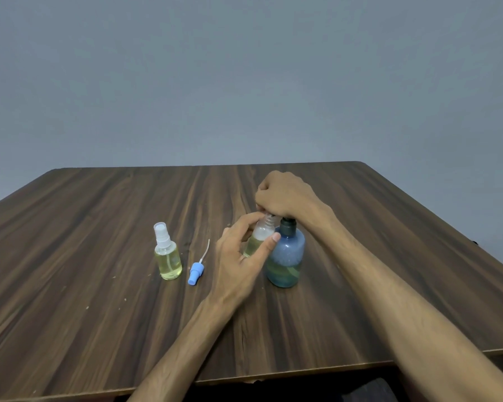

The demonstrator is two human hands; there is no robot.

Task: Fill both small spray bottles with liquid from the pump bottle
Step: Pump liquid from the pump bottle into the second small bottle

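Blue pump bottle (285, 256) pressed by clenched right hand (285, 195); open spray bottle (257, 242) gripped by left hand (238, 256) under spout to catch liquid.

On the table (99, 216), open wood runs wide from nine through twelve to three o'clock; at the centre stand the obstacles: a capped spray bottle (168, 255), a blue sprayer cap (195, 273) lying just at its three o'clock with only a narrow gap between, then the left hand (238, 262), the open bottle (257, 240) and the pump bottle (285, 256) packed touching; both forearms cross the near edge at five and six o'clock.
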